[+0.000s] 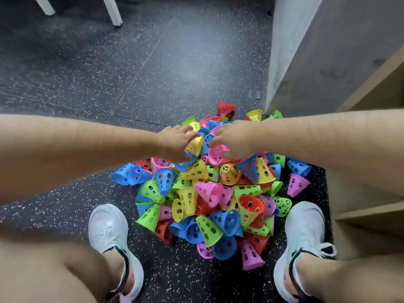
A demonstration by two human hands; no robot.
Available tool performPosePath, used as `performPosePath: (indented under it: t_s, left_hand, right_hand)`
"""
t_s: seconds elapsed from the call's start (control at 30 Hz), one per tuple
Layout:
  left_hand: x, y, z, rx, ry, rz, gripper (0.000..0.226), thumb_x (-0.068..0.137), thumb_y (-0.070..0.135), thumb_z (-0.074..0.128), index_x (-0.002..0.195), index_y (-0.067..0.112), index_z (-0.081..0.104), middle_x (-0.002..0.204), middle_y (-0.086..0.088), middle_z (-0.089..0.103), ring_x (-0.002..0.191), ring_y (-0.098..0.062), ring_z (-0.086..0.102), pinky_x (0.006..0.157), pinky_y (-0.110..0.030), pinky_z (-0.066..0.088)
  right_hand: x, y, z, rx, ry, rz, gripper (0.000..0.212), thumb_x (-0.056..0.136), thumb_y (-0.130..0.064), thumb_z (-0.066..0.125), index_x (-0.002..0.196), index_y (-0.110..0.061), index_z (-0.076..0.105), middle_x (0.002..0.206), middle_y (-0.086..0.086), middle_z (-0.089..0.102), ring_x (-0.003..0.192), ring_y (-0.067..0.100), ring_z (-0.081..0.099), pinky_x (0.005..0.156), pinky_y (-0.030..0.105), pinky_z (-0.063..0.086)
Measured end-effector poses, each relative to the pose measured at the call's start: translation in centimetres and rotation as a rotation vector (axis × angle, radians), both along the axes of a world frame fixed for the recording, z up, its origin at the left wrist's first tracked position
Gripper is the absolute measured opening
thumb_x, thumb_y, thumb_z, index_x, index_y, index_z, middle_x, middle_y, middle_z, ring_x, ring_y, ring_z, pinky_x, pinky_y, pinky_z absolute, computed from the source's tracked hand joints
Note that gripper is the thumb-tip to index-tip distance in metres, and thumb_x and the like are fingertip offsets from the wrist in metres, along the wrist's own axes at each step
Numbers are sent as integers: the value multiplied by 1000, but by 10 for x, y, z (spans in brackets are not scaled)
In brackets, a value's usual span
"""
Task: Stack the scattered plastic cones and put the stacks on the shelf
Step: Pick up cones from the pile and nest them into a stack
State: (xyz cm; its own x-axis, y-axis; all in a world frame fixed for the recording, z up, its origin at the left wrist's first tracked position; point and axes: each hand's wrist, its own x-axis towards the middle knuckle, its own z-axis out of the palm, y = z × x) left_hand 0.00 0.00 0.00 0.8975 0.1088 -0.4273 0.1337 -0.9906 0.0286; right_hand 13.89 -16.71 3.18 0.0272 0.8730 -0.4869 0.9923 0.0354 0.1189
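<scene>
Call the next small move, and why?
Probably slide the yellow perforated plastic cone over the pink perforated plastic cone: the left hand grips the yellow one, the right hand grips the pink one, close together above the loose pile.

multicoloured cones, speckled black floor

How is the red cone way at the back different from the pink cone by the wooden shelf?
The red cone is red, the pink cone pink. The red cone lies at the pile's far edge; the pink cone lies at its right edge. The red cone's wide end points right; the pink cone's points toward the right shoe. Both lie tipped over on the floor and have holes.
</scene>
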Motion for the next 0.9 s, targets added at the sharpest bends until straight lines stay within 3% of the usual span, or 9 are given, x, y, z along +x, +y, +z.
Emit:
performPosePath:
  t_s: [0.17,0.27,0.4,0.63,0.8,0.9]
  left_hand:
    - [17,12,-10,35,58,-39,82,96,43,62,163,39,15,170,-7,15,153,-31,26,122,-46,28]
    - [27,16,-16,36,96,-78,76,98,44,59,161,44,16,171,-7,12,156,-31,20,123,-45,23]
    - [42,19,-19,25,116,-125,65,101,38,56,158,44,27,167,-7,24,152,-29,27,119,-43,28]
    - [51,25,-25,-41,82,-183,50,94,35,68,139,27,51,136,-3,55,125,-28,56,96,-37,47]
    - [53,27,-29,-75,12,-108,47,86,42,78,119,17,54,121,-4,54,102,-32,62,82,-42,50]
    - [52,23,-20,-145,-57,-53,45,87,41,78,111,13,52,114,-2,48,86,-29,57,74,-38,45]
  right_hand:
    - [10,7,-8,-72,-22,62,45,101,-38,45,146,-31,45,145,1,47,134,25,44,95,37,41]
    - [22,10,-15,-118,-6,26,48,98,-28,44,145,-38,45,146,-2,44,131,25,46,97,39,45]
    - [35,15,-26,-150,7,7,55,94,-26,43,145,-45,42,149,-1,40,132,27,46,101,46,45]
    - [46,25,-45,-200,-6,36,48,92,-40,53,140,-40,51,139,2,48,123,28,50,98,45,47]
    - [51,28,-47,-137,-13,120,32,92,-31,58,123,-28,63,127,-2,54,121,24,51,96,39,46]
    - [57,28,-41,-44,17,114,30,94,-36,60,121,-22,63,127,1,55,120,24,52,92,36,44]
